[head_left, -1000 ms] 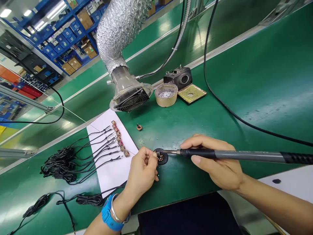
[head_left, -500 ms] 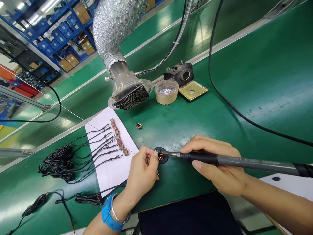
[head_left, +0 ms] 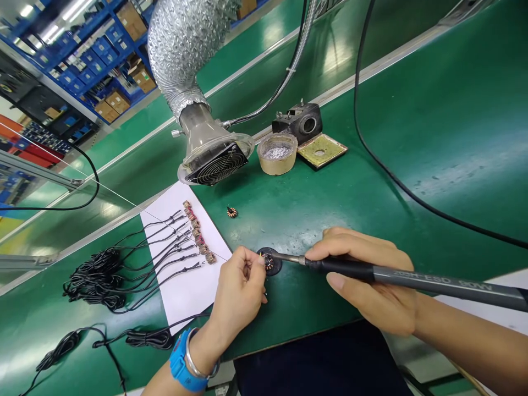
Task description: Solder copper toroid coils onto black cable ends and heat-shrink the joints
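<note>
My right hand (head_left: 367, 280) grips a soldering iron (head_left: 412, 279) with a black and grey handle. Its metal tip reaches a small ring-shaped coil (head_left: 269, 262) wound with copper wire, which lies on a round black disc (head_left: 277, 268). At the coil's left side, my left hand (head_left: 241, 289) is pinched closed on a thin wire (head_left: 260, 254) with a yellowish end. A black cable (head_left: 192, 318) runs up under this hand, and a fine pale strand (head_left: 124, 196) stretches toward it from the upper left. The fingertips partly cover the coil.
A fume extractor (head_left: 218, 162) hangs over the green bench. Behind stand a solder pot (head_left: 277, 159), an iron holder (head_left: 301, 122) and a sponge tray (head_left: 324, 151). Another coil (head_left: 232, 212) lies nearby. White paper (head_left: 192, 297) carries several coils; bundled black cables (head_left: 97, 275) lie left.
The view has shifted slightly. The soldering iron's handle is tilted a little lower at the right, while its tip stays at the coil. My left hand keeps its pinch.
</note>
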Action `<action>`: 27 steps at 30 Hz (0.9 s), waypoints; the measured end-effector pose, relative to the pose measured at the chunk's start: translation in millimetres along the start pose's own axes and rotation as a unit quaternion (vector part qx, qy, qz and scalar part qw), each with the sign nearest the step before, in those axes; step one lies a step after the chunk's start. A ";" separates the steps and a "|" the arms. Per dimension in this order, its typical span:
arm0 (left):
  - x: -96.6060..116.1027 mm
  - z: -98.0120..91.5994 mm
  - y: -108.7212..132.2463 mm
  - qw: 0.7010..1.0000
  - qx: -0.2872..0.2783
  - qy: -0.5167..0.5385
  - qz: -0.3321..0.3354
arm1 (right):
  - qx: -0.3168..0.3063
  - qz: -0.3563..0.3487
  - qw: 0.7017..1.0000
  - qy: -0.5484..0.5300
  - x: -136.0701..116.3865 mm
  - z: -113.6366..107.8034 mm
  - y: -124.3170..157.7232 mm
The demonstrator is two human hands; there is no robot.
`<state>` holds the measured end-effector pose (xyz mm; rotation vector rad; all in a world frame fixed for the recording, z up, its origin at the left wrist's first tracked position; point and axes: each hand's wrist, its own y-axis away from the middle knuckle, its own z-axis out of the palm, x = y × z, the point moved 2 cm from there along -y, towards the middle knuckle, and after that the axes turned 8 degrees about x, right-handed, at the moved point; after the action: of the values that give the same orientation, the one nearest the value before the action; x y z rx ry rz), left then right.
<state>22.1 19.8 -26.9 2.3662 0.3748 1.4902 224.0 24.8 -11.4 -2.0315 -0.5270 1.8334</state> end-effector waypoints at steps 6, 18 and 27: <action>0.2 -0.1 -0.6 1.000 0.001 0.005 0.003 | -0.018 -0.017 1.000 0.007 -4.3 0.1 -5.6; 2.1 -0.4 1.0 1.000 -0.012 0.027 -0.006 | 0.006 -0.027 0.999 0.025 -5.3 -0.3 -7.0; 5.5 -7.8 13.0 0.997 -0.066 -0.034 0.025 | 0.044 -0.035 0.997 0.051 1.7 -2.7 -6.0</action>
<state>18.1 11.0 -14.0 2.3299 0.1971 1.4065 226.7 30.8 -9.6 -2.0098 -0.4747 1.6719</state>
